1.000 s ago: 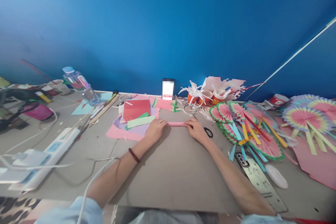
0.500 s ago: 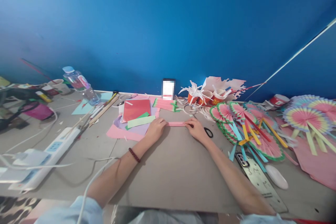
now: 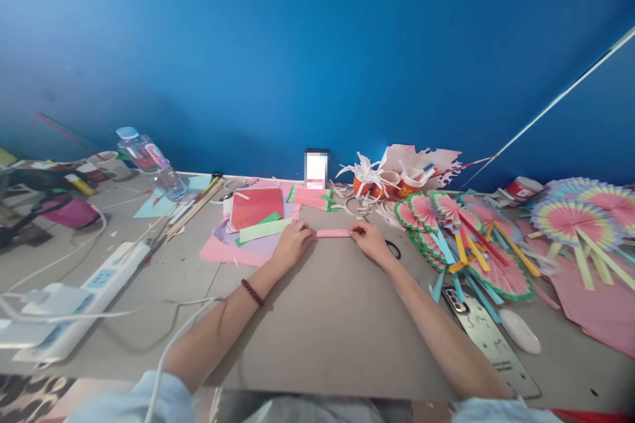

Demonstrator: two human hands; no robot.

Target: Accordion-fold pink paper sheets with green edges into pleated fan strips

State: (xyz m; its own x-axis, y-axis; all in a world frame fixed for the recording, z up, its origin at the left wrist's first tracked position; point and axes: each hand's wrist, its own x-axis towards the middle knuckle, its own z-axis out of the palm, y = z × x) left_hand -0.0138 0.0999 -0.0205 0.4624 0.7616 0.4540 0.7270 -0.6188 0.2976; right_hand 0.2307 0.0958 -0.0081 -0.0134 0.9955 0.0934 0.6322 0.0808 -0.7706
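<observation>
A narrow pink paper strip [image 3: 333, 234] lies flat on the grey table between my two hands. My left hand [image 3: 296, 242] is closed on the strip's left end, its fingers bent and pressed together. At the other end, my right hand [image 3: 368, 241] pinches the strip between thumb and fingers. Just left of my left hand lies a pale green paper strip [image 3: 264, 230], on top of red paper [image 3: 255, 208] and purple and pink sheets. Black scissor handles [image 3: 393, 249] show partly beside my right hand. Beyond the hands rests a pleated pink paper piece with green edges [image 3: 310, 197].
Pleated paper fans [image 3: 503, 271] crowd the right side, near a phone [image 3: 491, 337] and a white mouse [image 3: 519, 330]. Paper cups [image 3: 387, 184] stand by the blue wall. At left are a water bottle [image 3: 151, 162], wooden sticks [image 3: 194, 210], a power strip [image 3: 96, 291] and a white cable [image 3: 171, 350].
Both hands still hold the pink strip in nearly the same place. The fingers of my right hand have shifted slightly, and the whole view has moved a little.
</observation>
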